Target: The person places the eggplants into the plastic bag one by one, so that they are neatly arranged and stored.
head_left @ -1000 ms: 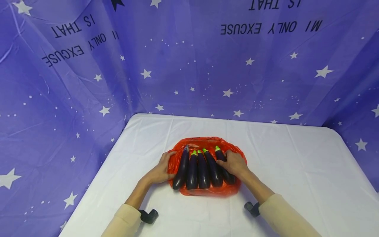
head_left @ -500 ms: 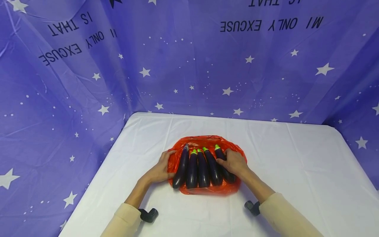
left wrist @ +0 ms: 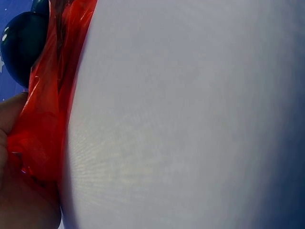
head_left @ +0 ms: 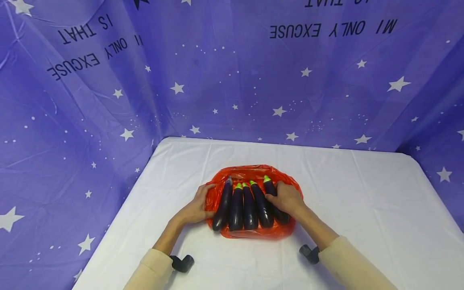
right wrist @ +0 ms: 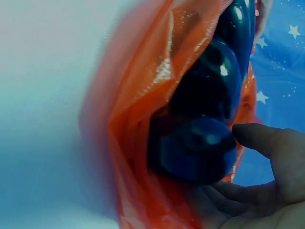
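Note:
Several dark purple eggplants (head_left: 236,209) lie side by side on a red plastic bag (head_left: 253,173), stems toward the far side. At the bag's left edge my left hand (head_left: 197,205) grips the film, thumb near the leftmost eggplant (head_left: 222,205). In the left wrist view, the red bag (left wrist: 40,124) bunches against that hand (left wrist: 24,200). My right hand (head_left: 290,199) holds the rightmost eggplant (head_left: 282,217), its thumb on top. The right wrist view has that eggplant's rounded end (right wrist: 195,152) between thumb and fingers of the hand (right wrist: 281,176); the fingertips are hidden underneath.
A white cloth covers the table (head_left: 362,201). Purple curtains (head_left: 232,80) with stars and lettering hang behind and along both sides. Each wrist carries a black camera mount, one at the left (head_left: 183,264) and one at the right (head_left: 309,254).

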The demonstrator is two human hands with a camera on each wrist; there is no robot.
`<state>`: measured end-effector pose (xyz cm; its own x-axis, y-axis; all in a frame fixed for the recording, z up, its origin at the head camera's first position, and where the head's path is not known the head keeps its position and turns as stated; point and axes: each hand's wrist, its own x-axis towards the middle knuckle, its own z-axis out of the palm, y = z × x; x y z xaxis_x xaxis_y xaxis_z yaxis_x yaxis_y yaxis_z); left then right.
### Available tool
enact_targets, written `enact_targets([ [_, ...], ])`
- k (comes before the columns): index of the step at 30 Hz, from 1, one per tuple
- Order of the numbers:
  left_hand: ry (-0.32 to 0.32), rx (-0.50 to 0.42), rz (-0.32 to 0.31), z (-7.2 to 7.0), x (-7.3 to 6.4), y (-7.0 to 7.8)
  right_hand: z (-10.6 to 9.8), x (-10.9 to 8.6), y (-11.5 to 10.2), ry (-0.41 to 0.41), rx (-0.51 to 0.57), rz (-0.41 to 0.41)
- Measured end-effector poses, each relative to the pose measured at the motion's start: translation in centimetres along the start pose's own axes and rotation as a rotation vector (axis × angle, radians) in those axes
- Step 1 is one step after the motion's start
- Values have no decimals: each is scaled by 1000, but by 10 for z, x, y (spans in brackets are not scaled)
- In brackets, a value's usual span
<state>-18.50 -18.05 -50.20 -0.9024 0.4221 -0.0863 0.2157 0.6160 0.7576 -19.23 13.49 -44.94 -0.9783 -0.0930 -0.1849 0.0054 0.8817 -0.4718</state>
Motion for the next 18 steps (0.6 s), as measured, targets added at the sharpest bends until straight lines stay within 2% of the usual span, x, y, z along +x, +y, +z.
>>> enact_targets([
  [11,8,61,38,-2,1,0,-22,-10,-1,-22,-31,-24],
  [18,19,89,78,-11,-1,8,-37,-18,6,-33,-10,-34],
])
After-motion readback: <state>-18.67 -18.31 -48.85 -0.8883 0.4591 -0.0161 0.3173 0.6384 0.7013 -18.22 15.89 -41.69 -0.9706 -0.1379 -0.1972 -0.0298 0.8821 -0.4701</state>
